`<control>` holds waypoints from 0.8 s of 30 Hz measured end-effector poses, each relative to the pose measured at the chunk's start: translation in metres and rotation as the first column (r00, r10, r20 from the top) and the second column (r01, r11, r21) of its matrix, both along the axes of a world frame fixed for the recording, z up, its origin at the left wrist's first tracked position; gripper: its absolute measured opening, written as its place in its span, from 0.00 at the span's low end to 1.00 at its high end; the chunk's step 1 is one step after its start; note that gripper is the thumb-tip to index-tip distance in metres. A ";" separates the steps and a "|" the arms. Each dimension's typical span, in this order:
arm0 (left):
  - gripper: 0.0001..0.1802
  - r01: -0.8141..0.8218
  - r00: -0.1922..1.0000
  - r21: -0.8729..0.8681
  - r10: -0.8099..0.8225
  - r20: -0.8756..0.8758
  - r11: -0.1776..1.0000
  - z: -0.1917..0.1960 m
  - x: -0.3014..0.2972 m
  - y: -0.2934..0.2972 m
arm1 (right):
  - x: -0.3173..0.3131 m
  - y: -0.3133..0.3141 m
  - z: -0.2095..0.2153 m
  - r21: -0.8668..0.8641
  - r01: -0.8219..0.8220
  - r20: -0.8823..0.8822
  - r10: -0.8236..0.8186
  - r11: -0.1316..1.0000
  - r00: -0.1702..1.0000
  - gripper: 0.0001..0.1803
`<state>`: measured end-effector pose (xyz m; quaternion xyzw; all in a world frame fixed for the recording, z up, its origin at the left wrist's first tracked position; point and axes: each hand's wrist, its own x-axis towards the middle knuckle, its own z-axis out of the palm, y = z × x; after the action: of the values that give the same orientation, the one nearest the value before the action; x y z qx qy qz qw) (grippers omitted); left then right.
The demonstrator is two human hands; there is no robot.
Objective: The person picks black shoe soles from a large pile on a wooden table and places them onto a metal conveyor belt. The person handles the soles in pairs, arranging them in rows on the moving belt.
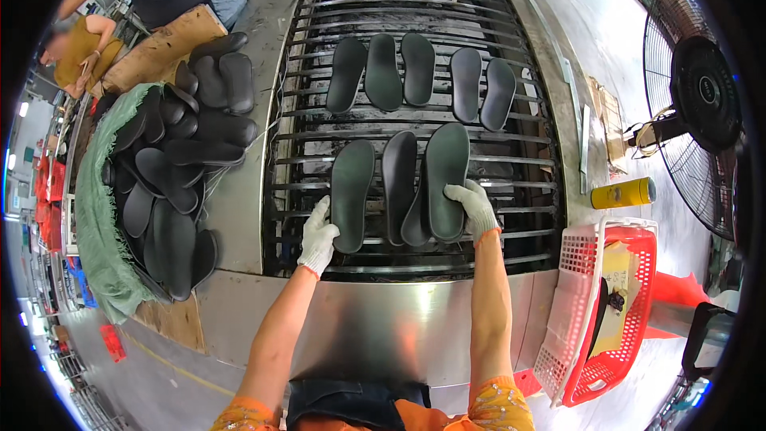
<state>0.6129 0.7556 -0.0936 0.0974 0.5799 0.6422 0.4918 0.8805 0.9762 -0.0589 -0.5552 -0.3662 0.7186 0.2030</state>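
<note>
Right hand [476,206] pinched near-right insole [448,168], thumb on top — left hand [319,235] met edge of near-left insole [352,195], grip unclear. Green cloth [104,223] lay left.

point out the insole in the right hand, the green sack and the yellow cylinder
insole [447,166] in the right hand [474,206]: head view, middle of its upper face
green sack [101,211]: head view, its fabric side wall
yellow cylinder [622,194]: head view, middle of its body
</note>
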 end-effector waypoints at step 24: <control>0.34 -0.095 0.995 -0.071 0.096 0.006 0.993 0.020 0.002 -0.013 | 0.051 -0.002 0.030 0.488 -0.253 0.820 -0.341 0.835 0.459 0.43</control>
<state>0.6149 0.7427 -0.0739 0.0489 0.6039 0.6445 0.4665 0.9311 0.9737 -0.0287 -0.7720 -0.5905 0.1800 0.1515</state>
